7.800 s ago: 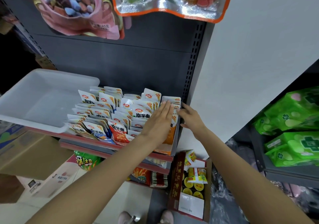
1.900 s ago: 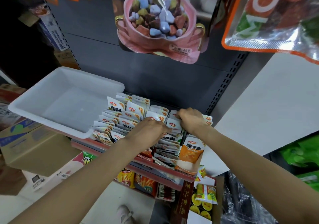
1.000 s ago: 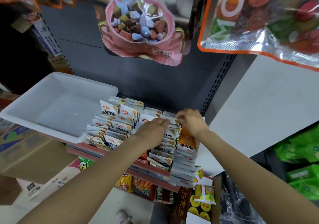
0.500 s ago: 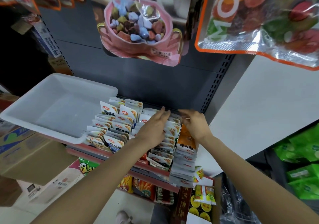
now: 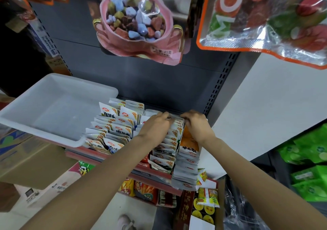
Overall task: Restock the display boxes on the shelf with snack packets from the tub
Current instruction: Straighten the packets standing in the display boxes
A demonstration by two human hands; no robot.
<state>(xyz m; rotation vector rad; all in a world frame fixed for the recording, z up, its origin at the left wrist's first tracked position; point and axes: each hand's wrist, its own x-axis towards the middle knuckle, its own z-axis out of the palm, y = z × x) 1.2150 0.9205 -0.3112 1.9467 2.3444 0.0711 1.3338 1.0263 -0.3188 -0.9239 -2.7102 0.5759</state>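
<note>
Both hands, left hand (image 5: 155, 126) and right hand (image 5: 196, 125), curl their fingers over the packets (image 5: 174, 132) in the boxes (image 5: 189, 144) on the shelf (image 5: 106, 156), seemingly squaring rows upright for display. No packets show in the tub (image 5: 21, 121) alongside, so restocking looks nearly finished.

One white tub (image 5: 53, 109) — two hands — two hanging bags — packets too many, uncounted.

dark grey shelf back panel (image 5: 141, 81) | white wall (image 5: 276, 109) | pale floor (image 5: 131, 210)

Bright even light, glare on hanging foil bags (image 5: 269, 19); edges bowed, soft
</note>
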